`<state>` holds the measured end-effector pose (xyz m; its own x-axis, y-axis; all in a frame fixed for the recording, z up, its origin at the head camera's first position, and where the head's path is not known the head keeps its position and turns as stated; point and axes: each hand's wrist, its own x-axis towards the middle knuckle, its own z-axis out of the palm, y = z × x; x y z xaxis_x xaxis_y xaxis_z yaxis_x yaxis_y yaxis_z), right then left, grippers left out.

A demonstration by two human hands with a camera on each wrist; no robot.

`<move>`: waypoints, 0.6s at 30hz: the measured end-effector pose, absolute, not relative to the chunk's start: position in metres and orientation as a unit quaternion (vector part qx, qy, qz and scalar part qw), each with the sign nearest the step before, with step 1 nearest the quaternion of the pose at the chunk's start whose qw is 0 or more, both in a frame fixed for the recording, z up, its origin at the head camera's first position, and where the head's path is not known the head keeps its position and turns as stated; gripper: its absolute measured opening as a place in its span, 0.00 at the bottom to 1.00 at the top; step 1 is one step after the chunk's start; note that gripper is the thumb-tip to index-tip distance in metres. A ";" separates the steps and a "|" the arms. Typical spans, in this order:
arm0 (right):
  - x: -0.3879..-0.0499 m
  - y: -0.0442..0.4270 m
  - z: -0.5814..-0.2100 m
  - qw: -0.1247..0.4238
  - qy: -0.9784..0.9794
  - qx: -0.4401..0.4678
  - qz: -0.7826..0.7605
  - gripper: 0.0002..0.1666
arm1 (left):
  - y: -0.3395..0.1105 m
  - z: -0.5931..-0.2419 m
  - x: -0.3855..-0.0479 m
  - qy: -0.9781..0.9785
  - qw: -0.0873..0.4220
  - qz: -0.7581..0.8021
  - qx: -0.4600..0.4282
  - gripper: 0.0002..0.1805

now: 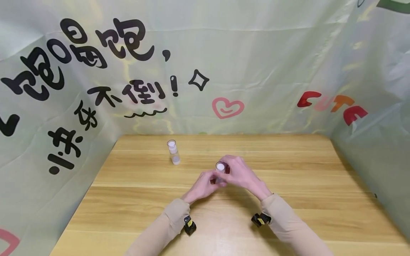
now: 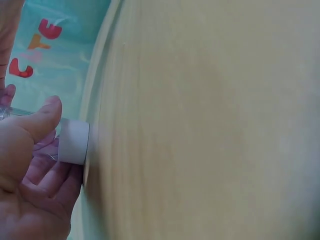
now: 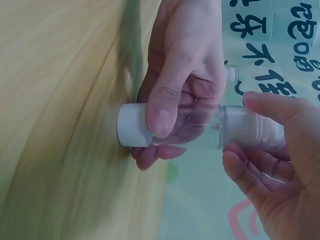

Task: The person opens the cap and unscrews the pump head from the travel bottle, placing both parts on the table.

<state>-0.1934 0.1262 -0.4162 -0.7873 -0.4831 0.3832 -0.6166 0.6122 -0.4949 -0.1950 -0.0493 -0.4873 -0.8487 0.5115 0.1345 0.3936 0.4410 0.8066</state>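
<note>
A clear bottle with a white base and a white top under a clear cap (image 1: 220, 166) stands upright between the two hands. My left hand (image 1: 204, 185) holds its lower part, thumb on one side and fingers curled round the other; the white base (image 2: 74, 141) shows below them in the left wrist view. With thumb and fingers, my right hand (image 1: 238, 172) grips the capped top; in the right wrist view the bottle's clear body (image 3: 200, 127) shows between the hands. Whether the cap turns cannot be seen.
A second similar bottle (image 1: 174, 153) stands upright on the wooden table (image 1: 144, 206), farther back and to the left. A printed cloth (image 1: 262, 64) hangs behind the table and along both sides. A black device is strapped at each wrist.
</note>
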 end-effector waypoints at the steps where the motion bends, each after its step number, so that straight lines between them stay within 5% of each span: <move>1: -0.193 0.127 -0.416 0.105 -0.890 0.310 0.316 0.13 | -0.049 -0.487 -0.194 0.847 0.067 0.454 0.269 0.19; 18: -0.193 0.131 -0.414 0.099 -0.884 0.340 0.306 0.10 | -0.049 -0.487 -0.188 0.853 0.069 0.443 0.266 0.19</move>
<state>-0.1927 0.1308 -0.4145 -0.7493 -0.5396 0.3839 -0.6614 0.5816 -0.4736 -0.1884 -0.0486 -0.4871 -0.8484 0.5162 0.1174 0.3931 0.4656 0.7929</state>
